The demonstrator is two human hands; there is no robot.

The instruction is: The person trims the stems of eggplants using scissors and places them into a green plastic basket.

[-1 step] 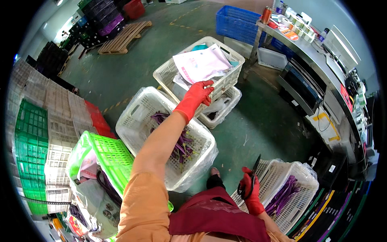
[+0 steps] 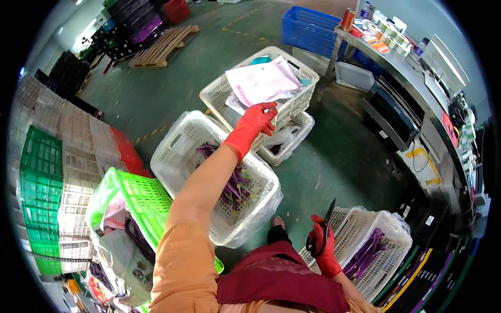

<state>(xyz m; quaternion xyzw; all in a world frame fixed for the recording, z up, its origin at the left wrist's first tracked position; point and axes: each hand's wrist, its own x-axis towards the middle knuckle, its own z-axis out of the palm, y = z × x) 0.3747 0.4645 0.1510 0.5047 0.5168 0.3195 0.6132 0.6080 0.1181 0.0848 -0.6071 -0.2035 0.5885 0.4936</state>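
No wording I can read: faint print (image 2: 250, 76) on pink-and-white bag (image 2: 267, 89), white sticker (image 2: 429, 219) on black box (image 2: 441, 207), both too small.

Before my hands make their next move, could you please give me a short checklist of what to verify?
1. Scissors secured in the right hand: ok, gripped in the red glove.
2. Scissor tips turned away from the body: ok, they point forward.
3. Left hand empty: cannot tell, its palm side is hidden.
4. Left hand clear of the upper white crate: cannot tell, it overlaps the near side in this view.
5. Printed bag within view: ok, it lies on top inside that crate.
6. Purple stalks beside the right hand contained: ok, they lie inside a white crate.
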